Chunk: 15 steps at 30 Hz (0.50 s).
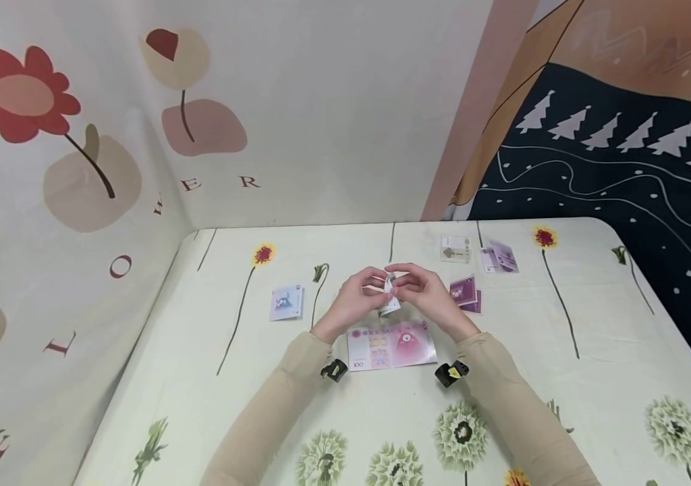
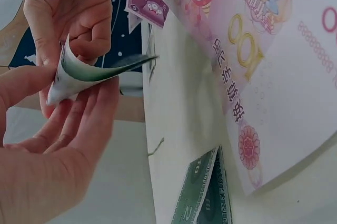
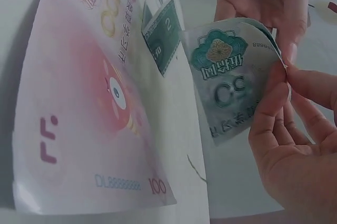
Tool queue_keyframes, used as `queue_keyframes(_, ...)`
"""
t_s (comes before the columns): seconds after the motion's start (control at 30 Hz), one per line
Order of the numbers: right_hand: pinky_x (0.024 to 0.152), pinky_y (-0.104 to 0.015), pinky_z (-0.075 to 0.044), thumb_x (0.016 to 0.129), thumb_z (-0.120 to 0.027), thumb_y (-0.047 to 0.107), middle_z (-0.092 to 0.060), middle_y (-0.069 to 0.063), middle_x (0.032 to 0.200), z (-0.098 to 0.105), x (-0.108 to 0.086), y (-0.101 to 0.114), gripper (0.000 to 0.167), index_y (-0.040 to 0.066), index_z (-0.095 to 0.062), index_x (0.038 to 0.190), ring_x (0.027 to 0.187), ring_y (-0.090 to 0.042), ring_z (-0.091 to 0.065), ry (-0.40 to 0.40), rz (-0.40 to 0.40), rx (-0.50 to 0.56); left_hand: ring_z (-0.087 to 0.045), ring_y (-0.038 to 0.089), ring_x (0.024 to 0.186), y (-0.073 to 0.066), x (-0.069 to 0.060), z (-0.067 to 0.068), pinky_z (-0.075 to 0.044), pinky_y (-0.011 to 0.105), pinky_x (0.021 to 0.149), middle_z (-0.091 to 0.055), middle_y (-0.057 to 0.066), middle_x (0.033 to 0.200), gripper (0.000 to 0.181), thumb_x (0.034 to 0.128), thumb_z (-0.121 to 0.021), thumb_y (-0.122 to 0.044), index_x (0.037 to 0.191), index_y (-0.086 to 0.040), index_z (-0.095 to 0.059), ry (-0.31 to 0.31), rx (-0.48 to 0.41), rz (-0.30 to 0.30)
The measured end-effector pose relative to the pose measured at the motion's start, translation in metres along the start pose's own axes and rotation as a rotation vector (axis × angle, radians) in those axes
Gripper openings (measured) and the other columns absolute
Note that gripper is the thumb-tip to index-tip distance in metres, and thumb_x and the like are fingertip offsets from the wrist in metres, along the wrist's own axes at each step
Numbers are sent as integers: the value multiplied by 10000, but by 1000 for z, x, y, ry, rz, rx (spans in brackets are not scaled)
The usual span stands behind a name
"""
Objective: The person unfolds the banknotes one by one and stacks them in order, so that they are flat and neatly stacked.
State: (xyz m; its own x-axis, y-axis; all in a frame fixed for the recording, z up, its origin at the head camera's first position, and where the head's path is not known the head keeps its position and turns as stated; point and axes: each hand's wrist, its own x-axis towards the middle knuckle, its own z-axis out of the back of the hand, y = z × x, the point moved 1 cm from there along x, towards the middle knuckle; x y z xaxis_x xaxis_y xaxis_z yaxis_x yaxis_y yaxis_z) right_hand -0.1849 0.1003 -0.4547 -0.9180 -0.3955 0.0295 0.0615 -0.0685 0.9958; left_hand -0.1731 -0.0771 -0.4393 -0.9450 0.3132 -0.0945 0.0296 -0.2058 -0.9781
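Observation:
A green play banknote marked 50 (image 3: 226, 71), bent over on itself, is held up between both hands. My left hand (image 1: 353, 302) pinches it from the left, with thumb and fingers on its edge in the left wrist view. From the other side my right hand (image 1: 427, 293) pinches the same banknote near its top edge. Under the hands, a pink 100 play banknote (image 1: 394, 345) lies on the table with a crease across its middle. Curled paper hides part of the green print in the left wrist view.
A folded bluish note (image 1: 287, 302) lies left of the hands. To the right are dark purple folded notes (image 1: 464, 291), a pale brownish note (image 1: 455, 249) and a lighter purple folded note (image 1: 500, 258). A flower-print cloth (image 1: 200, 310) covers the table, and patterned curtains (image 1: 333, 121) hang behind.

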Motion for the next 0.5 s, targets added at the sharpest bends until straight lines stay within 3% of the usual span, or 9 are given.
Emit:
queue_keyframes(0.23, 777, -366, -546, 919, -593, -35, -635, -198, 1023, 0, -1, 0, 495, 69, -485, 1390, 906, -203, -649, 1, 25, 17, -666, 237, 833, 3, -1, 2, -560, 328, 697, -613, 187, 1035, 518, 884, -528, 92, 1363, -87, -447, -5, -77, -16)
queue_keyframes(0.37, 767, -398, -542, 917, -594, -37, -636, -196, 1030, 0, -1, 0, 460, 53, -499, 1359, 894, -180, -646, -21, 23, 12, -664, 223, 831, 5, -1, 3, -556, 308, 666, -620, 181, 1041, 431, 876, -477, 93, 1281, -52, -508, -28, -60, -23)
queue_keyframes(0.5, 743, -375, -547, 908, -591, -51, -644, -192, 1027, 1, -2, 0, 381, 16, -548, 1280, 876, -175, -648, -41, 20, -17, -647, 200, 824, 8, -1, 3, -557, 372, 687, -621, 186, 1059, 360, 864, -460, 82, 1199, -6, -557, -55, -47, -5)
